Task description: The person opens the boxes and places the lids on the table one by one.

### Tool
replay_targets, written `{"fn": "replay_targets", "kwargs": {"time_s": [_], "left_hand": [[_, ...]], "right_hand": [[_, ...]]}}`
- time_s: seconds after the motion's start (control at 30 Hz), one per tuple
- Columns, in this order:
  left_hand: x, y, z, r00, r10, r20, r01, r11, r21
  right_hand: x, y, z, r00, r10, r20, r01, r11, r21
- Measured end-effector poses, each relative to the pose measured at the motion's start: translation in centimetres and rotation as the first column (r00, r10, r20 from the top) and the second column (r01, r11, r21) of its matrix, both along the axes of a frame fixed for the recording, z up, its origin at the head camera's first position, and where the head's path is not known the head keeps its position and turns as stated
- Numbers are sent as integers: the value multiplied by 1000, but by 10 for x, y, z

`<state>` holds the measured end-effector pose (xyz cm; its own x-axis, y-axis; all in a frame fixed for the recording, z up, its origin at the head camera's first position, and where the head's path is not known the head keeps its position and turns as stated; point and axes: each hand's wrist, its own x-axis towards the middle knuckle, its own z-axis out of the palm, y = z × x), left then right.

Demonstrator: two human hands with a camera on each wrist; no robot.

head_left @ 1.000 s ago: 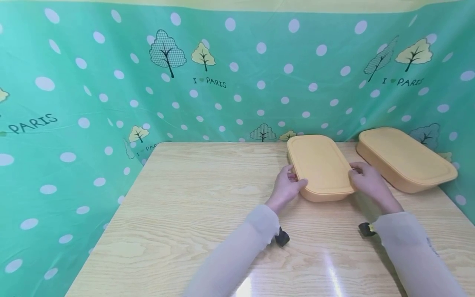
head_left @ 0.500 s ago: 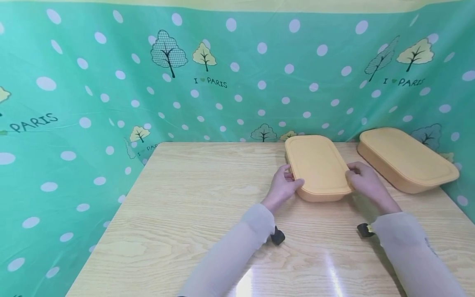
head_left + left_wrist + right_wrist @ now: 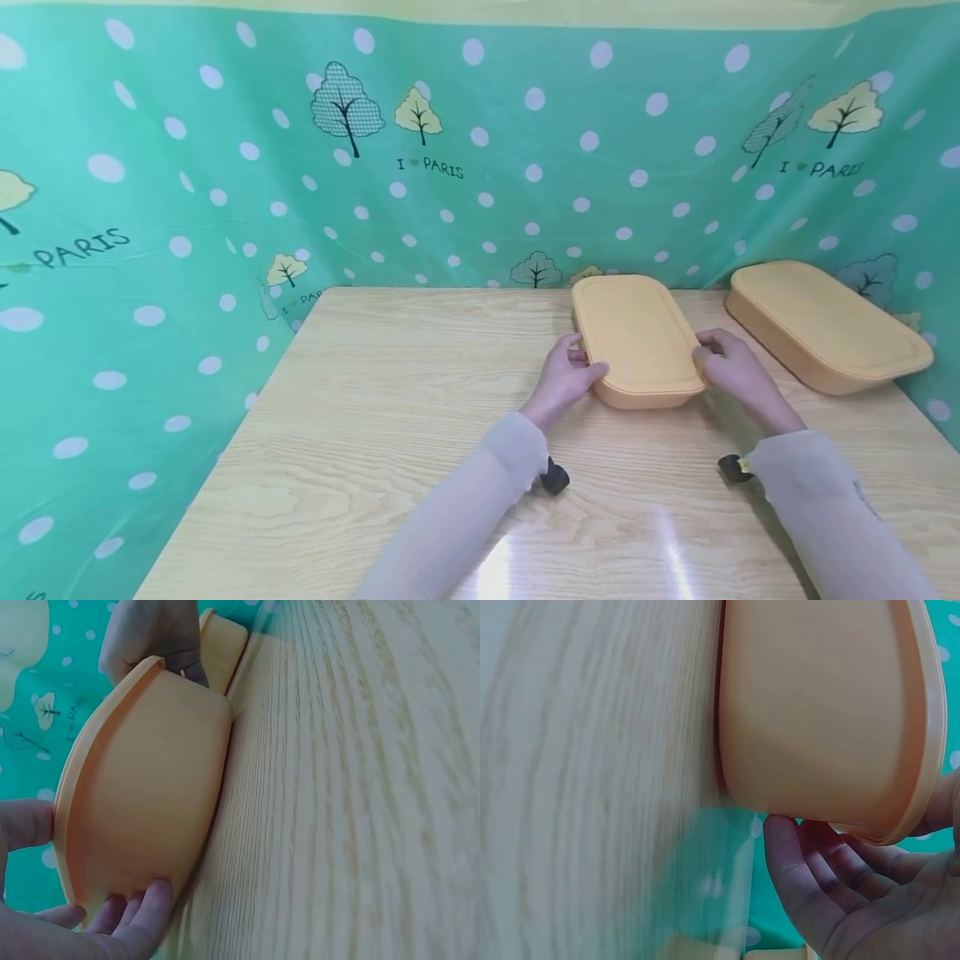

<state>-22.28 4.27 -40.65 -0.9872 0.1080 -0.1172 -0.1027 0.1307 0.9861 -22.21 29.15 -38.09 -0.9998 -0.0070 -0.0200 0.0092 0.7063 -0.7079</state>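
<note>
A pale orange lidded box (image 3: 637,333) with rounded corners sits on the table near its far edge. My left hand (image 3: 564,377) grips its left side, thumb over the lid's rim and fingers against the wall. On the opposite side my right hand (image 3: 738,371) holds the box, its thumb at the lid edge. In the left wrist view, the box's near wall (image 3: 150,780) shows with left fingertips (image 3: 156,896) pressed on it. The right wrist view shows right fingers (image 3: 784,847) along the side wall, under the overhanging rim. The lid is on.
A second, larger pale orange lidded box (image 3: 828,325) stands at the right, against the curtain. The wood-grain table (image 3: 360,417) extends to the left and front. A green dotted curtain (image 3: 450,125) rises behind and at both sides.
Both hands have shifted the held box slightly left along the table, away from the second box. Their grip looks the same. The head view has turned a little.
</note>
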Motion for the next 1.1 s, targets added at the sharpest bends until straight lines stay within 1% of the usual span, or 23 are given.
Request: {"fn": "replay_targets", "kwargs": {"time_s": [0.37, 0.8, 1.1], "left_hand": [[2, -8, -1, 1000, 14, 10, -15, 1000, 24], [1, -8, -1, 1000, 22, 4, -22, 999, 27], [1, -11, 1, 999, 36, 22, -37, 999, 28]], "right_hand": [[1, -9, 0, 1000, 10, -11, -10, 999, -37], [-1, -9, 0, 1000, 5, -24, -6, 999, -41], [-2, -12, 0, 1000, 3, -12, -3, 999, -34]]}}
